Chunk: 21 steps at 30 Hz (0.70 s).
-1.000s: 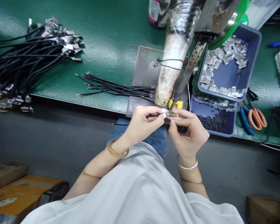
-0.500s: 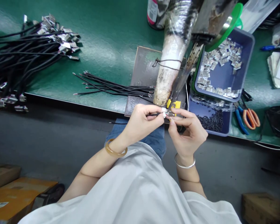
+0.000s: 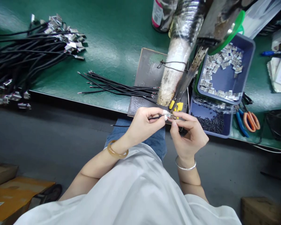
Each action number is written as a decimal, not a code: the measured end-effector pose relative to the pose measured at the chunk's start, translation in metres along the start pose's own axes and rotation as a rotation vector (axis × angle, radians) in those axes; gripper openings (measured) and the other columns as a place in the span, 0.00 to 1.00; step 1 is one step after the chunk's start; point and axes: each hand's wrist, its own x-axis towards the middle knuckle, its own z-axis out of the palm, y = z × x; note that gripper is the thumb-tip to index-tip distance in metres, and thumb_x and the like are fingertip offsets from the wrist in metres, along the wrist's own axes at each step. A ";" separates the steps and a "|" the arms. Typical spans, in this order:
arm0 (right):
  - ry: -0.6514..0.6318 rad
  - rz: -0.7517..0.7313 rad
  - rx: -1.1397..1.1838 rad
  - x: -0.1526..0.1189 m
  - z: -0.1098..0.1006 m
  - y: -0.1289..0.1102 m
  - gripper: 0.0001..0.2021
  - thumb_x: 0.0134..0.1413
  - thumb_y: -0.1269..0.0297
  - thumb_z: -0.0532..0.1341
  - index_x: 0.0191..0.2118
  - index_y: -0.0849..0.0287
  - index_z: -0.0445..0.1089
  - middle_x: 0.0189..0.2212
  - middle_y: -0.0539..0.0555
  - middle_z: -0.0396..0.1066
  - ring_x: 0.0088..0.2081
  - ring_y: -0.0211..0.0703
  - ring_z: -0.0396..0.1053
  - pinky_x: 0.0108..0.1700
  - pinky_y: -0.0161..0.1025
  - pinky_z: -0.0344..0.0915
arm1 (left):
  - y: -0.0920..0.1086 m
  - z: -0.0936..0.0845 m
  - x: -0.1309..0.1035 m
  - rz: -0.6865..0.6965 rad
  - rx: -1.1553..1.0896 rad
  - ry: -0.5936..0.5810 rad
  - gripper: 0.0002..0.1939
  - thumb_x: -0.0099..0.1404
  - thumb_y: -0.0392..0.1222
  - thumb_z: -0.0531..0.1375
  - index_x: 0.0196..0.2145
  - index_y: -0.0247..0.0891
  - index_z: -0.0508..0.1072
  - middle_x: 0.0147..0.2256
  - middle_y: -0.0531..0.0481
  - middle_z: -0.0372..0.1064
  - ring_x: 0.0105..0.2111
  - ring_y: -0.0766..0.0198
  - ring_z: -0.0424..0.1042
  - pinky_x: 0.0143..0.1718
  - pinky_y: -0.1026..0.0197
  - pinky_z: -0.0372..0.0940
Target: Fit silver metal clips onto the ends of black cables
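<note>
Green worktop [image 3: 107, 47] spanned the scene's far side. Over its near edge, the left hand [image 3: 145, 125] pinched a black cable [image 3: 155, 117], whose metal end [image 3: 170, 115] lay between both hands; the right hand [image 3: 189, 134] curled its fingers beside that end, their grip impossible to tell.

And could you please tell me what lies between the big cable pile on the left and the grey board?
The head view shows a smaller bunch of black wires there, on the green bench, its right ends reaching over the grey board.

View shifted slightly; more of bottle [image 3: 165, 16] shows at top edge
</note>
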 end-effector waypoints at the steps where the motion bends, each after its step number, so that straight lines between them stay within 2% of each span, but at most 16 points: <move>1: 0.012 0.004 0.006 -0.001 0.001 -0.001 0.09 0.54 0.76 0.67 0.38 0.55 0.72 0.40 0.53 0.80 0.42 0.43 0.79 0.44 0.42 0.78 | -0.001 0.000 -0.001 -0.001 -0.008 0.016 0.04 0.57 0.34 0.63 0.28 0.32 0.78 0.18 0.57 0.61 0.18 0.76 0.52 0.18 0.71 0.48; 4: 0.040 0.109 0.076 -0.002 0.002 -0.002 0.06 0.56 0.74 0.66 0.36 0.56 0.72 0.39 0.52 0.79 0.40 0.42 0.79 0.42 0.41 0.78 | -0.002 0.001 -0.005 0.018 -0.044 0.078 0.01 0.57 0.34 0.64 0.28 0.33 0.76 0.21 0.55 0.66 0.20 0.74 0.61 0.21 0.71 0.55; 6: 0.028 0.230 0.153 -0.002 0.002 -0.003 0.04 0.57 0.72 0.66 0.35 0.56 0.71 0.39 0.52 0.78 0.38 0.40 0.79 0.38 0.39 0.78 | -0.003 0.002 -0.006 0.073 -0.063 0.077 0.01 0.58 0.33 0.65 0.28 0.33 0.77 0.25 0.51 0.72 0.24 0.72 0.67 0.23 0.71 0.59; 8: 0.001 0.283 0.179 -0.001 0.002 -0.004 0.04 0.58 0.71 0.66 0.34 0.57 0.71 0.39 0.52 0.78 0.37 0.39 0.78 0.36 0.37 0.78 | -0.003 0.002 -0.006 0.130 -0.054 0.063 0.03 0.58 0.33 0.64 0.28 0.32 0.79 0.28 0.48 0.75 0.25 0.71 0.69 0.22 0.72 0.60; 14: -0.005 0.074 0.017 0.005 0.001 -0.003 0.07 0.55 0.76 0.67 0.34 0.55 0.73 0.37 0.49 0.79 0.40 0.39 0.77 0.45 0.40 0.76 | -0.007 0.002 -0.003 0.145 0.021 0.110 0.04 0.58 0.32 0.64 0.29 0.32 0.81 0.27 0.48 0.75 0.24 0.71 0.67 0.21 0.72 0.58; 21: 0.014 0.017 -0.048 0.009 0.006 0.001 0.08 0.55 0.75 0.67 0.35 0.54 0.73 0.36 0.48 0.79 0.39 0.40 0.78 0.43 0.41 0.75 | -0.006 0.004 0.000 0.141 0.097 0.144 0.04 0.59 0.35 0.64 0.30 0.32 0.81 0.26 0.50 0.74 0.20 0.73 0.61 0.20 0.70 0.55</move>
